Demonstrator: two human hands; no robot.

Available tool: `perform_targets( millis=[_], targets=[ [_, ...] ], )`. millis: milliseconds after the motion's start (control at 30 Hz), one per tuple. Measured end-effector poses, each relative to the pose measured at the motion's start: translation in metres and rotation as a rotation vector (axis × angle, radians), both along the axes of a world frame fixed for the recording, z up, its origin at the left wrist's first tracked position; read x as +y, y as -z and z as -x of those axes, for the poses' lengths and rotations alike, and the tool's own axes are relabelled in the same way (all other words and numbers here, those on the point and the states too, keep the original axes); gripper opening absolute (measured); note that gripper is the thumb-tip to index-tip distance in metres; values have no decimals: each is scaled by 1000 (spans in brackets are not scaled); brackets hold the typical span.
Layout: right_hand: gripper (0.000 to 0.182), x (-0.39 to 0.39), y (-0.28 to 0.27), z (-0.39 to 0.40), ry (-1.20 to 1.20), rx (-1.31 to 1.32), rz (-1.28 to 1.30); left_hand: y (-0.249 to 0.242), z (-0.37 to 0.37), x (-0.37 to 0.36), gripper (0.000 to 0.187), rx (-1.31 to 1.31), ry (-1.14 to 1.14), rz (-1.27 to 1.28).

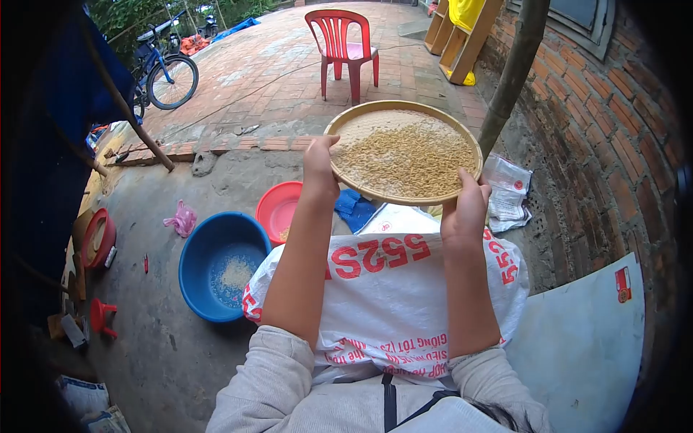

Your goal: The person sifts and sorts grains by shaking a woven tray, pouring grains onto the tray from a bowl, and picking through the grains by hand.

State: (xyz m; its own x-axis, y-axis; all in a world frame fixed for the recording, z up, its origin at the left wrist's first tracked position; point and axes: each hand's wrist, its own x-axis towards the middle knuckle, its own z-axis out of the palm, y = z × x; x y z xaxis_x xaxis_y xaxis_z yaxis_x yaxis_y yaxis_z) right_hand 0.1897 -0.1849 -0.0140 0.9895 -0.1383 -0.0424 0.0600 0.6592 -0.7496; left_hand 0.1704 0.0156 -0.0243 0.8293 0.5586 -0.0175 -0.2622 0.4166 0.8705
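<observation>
A round woven winnowing basket is held out in front of me above my lap. Unhusked grain covers its near and middle part, and paler grain lies toward the far left rim. My left hand grips the left rim, thumb on top. On the near right rim, my right hand does the same; the fingers of both hands are mostly hidden underneath. Below the basket, a white sack with red print is spread over my lap.
To my left stand a blue basin with some pale grain, a pink-red basin and another red basin. A red chair stands ahead. A wooden pole and brick wall rise at right, above a pale board.
</observation>
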Motion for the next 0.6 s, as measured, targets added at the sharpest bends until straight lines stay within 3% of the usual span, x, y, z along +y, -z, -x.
perform_targets(
  millis=[67,100,200,267,333,367,467,500,533,600],
  targets=[
    [38,2,-8,7,-43,12,4,-4,2,4,24,-74,50,331],
    [36,-5,0,-5,-47,8,4,-5,5,-1,24,-66,48,319],
    [31,-36,20,-50,-133,21,-116,-11,13,-43,25,196,-92,-211],
    [34,-45,31,-56,-142,25,-125,-10,11,-42,20,183,-60,-233],
    [37,-16,4,-12,45,-15,3,1,3,-12,26,62,-8,-22],
    [40,-2,-4,5,36,-33,26,6,-2,0,25,-54,38,170],
    [38,3,1,5,2,-151,83,-4,5,0,26,-73,124,341],
    [37,-6,1,-4,0,-105,71,11,-9,-3,25,-64,-26,226],
    [36,-20,1,-18,0,-62,58,6,-7,-15,25,-57,-24,213],
    [35,-39,13,-41,-6,-32,23,-11,8,-43,21,157,-56,-271]
  ],
)
